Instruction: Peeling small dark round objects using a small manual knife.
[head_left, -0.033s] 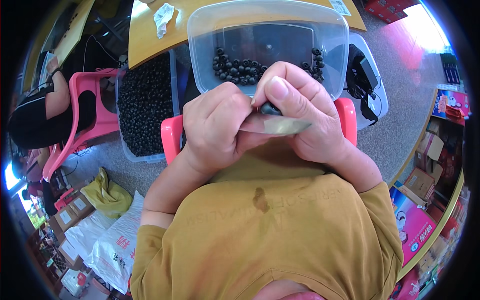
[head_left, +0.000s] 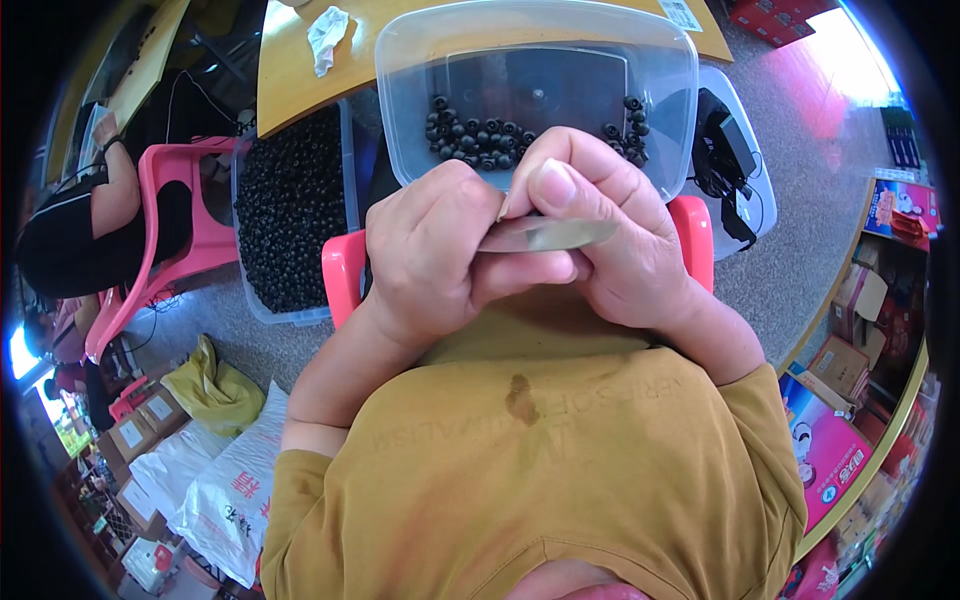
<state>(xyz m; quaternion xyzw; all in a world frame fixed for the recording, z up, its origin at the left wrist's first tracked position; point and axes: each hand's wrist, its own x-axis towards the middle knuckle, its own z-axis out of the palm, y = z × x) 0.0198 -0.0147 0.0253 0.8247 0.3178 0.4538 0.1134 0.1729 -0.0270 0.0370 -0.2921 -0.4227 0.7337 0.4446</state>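
Observation:
My left hand [head_left: 428, 250] is closed around a knife [head_left: 560, 236], whose short pale blade points right across the front of my right hand. Its handle is hidden in my fist. My right hand [head_left: 620, 235] is closed, thumb and index finger bent together just above the blade, holding a small dark ball that is now almost wholly hidden behind blade and fingers. Both hands meet in front of my chest. Beyond them, a clear plastic bin [head_left: 390, 120] holds many similar dark balls [head_left: 490, 142], some with a ringed hollow on top.
A second bin full of dark balls [head_left: 292, 210] stands on the floor at left. A yellow table [head_left: 300, 85] bears a crumpled tissue [head_left: 327, 40]. A pink chair [head_left: 160, 215] and a seated person [head_left: 115, 195] are at far left. At right, a white container [head_left: 755, 195] holds a black adapter with cables.
The knife blade has tilted and lifted slightly against my right hand. The dark ball, visible between my fingers before, is now covered. My left hand has barely moved.

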